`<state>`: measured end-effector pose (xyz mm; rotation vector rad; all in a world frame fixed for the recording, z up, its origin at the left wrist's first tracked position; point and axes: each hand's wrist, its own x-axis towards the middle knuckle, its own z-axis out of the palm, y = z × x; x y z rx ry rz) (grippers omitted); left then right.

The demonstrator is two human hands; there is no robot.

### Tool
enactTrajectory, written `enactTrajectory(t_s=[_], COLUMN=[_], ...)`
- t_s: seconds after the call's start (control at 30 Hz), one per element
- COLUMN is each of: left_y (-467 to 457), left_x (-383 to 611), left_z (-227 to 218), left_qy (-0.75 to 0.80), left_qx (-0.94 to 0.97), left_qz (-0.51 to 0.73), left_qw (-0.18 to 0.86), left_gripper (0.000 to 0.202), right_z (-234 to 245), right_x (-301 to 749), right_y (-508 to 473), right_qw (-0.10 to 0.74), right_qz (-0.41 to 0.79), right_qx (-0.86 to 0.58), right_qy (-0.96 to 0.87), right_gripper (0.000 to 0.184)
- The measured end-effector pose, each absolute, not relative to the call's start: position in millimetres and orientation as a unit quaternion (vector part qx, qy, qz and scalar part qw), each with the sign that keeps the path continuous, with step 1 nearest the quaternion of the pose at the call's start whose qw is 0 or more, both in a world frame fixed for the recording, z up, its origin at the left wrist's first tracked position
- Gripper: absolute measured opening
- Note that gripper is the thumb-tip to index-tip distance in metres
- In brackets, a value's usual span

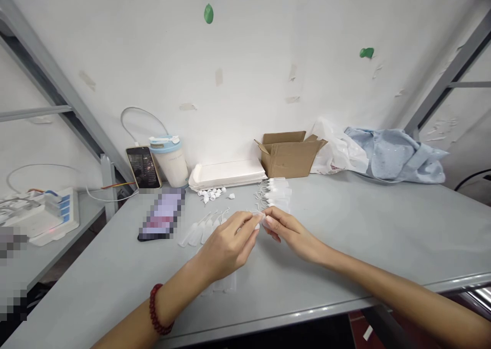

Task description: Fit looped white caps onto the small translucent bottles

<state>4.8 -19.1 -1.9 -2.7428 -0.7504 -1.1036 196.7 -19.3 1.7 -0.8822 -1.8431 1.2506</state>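
Observation:
In front of me, my left hand (pixel 233 236) and my right hand (pixel 287 231) meet with their fingertips closed around a small whitish plastic piece (pixel 263 218), mostly hidden by the fingers. Left of the left hand lie several clear plastic squeeze bottles (pixel 196 233) with thin curved nozzles. More of these bottles (pixel 226 283) show partly below the left forearm. Beyond the right hand is a row of the same bottles (pixel 279 191), nozzles pointing left. Small white caps (pixel 209 194) are heaped on the grey table (pixel 345 226) farther back.
A stack of white envelopes (pixel 230 174) and an open cardboard box (pixel 289 157) stand along the wall. Right of them are a white plastic bag (pixel 335 152) and a light blue cloth (pixel 395 154). A lidded cup (pixel 169 162) and two phones (pixel 143 167) are at the left.

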Motion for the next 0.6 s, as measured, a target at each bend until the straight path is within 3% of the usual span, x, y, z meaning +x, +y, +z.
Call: enactTrajectory(t_s=[0.33, 0.6], left_y=[-21.7, -25.2], left_x=[4.3, 6.4], left_z=[5.2, 5.0], left_qy=[-0.213, -0.205], left_qx=[-0.905, -0.922], left_qz=[-0.317, -0.294], left_qw=[0.189, 0.148], left_gripper=[0.036, 0.029], right_z=[1.9, 2.5], right_x=[194.6, 194.7], right_y=[-19.9, -18.5], right_qw=[0.386, 0.395], right_qz=[0.552, 0.597], right_qx=[-0.321, -0.319], right_qy=[-0.666, -0.622], right_gripper=[0.033, 0.031])
